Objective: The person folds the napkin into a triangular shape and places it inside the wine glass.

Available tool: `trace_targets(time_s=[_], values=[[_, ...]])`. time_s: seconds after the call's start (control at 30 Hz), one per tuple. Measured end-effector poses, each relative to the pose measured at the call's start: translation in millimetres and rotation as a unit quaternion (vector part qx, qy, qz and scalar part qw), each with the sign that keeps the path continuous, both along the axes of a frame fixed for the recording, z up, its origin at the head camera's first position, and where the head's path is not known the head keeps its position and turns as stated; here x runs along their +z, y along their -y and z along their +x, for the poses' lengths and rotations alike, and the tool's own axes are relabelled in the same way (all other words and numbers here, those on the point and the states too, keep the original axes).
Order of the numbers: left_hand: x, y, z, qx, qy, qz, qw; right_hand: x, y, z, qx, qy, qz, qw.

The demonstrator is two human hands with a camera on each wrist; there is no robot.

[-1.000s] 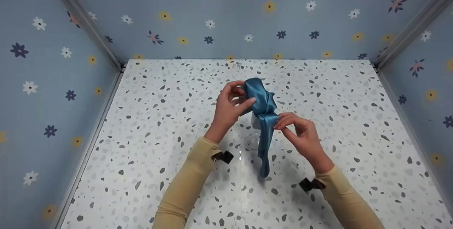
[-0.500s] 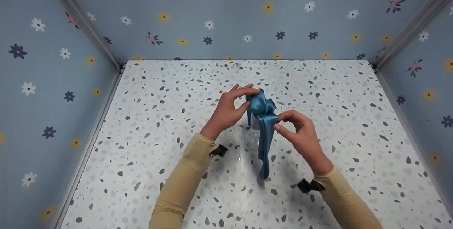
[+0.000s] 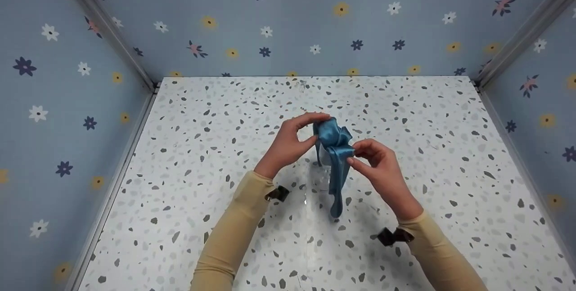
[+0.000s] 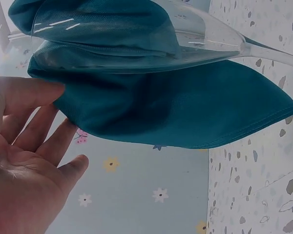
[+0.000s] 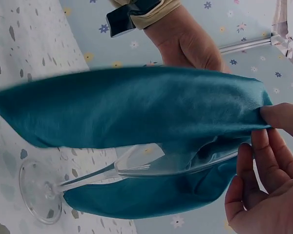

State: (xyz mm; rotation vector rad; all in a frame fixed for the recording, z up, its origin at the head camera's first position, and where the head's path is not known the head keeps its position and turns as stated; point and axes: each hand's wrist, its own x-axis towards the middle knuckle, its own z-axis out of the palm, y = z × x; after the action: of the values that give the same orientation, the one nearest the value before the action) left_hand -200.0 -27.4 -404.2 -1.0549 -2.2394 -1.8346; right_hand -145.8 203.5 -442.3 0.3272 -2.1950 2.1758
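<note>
A teal satin napkin (image 3: pixel 330 133) is bunched in the bowl of a clear stemmed glass (image 5: pixel 39 192), with long flaps hanging outside the bowl on both sides. My left hand (image 3: pixel 288 145) pinches the left fold near the rim; in the left wrist view the thumb lies over the cloth (image 4: pixel 161 107) with fingers behind it. At the right of the rim, my right hand (image 3: pixel 380 165) holds the edge of the front flap between thumb and index finger, its other fingers loosely bent. Cloth hides much of the glass bowl in the head view.
The glass stands on a white speckled table (image 3: pixel 216 219). Floral blue panels (image 3: pixel 288 25) enclose it at the back and both sides, with metal posts (image 3: pixel 108 25) at the corners. Dark wrist devices (image 3: pixel 396 236) sit on both sleeves.
My left hand has drawn the raised left flap down beside the glass and shifted its hold toward the rim. The front flap's tip sits slightly higher. The right hand stays at its edge.
</note>
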Motion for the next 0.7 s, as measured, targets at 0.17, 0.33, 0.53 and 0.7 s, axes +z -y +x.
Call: trace_targets(time_s=[0.17,0.33,0.53,0.7], values=[[-1.2,-0.3,1.8,0.012,0.011,-0.008,0.9998,-2.9,-3,-4.2,0.009,-0.004,-0.002,1.0],[-1.3,0.0,3.5,0.023,0.011,-0.007,0.9997,-4.3,-7,-11.0,0.015,-0.006,0.001,0.9999],[-7.5,1.3,5.9,0.038,0.001,0.009,0.9992,-0.8,-15,-23.5,0.031,-0.022,0.009,0.9992],[-13.2,2.9,11.0,0.058,-0.007,0.038,0.9976,1.9,-22,-33.8,0.046,-0.025,0.035,0.998]])
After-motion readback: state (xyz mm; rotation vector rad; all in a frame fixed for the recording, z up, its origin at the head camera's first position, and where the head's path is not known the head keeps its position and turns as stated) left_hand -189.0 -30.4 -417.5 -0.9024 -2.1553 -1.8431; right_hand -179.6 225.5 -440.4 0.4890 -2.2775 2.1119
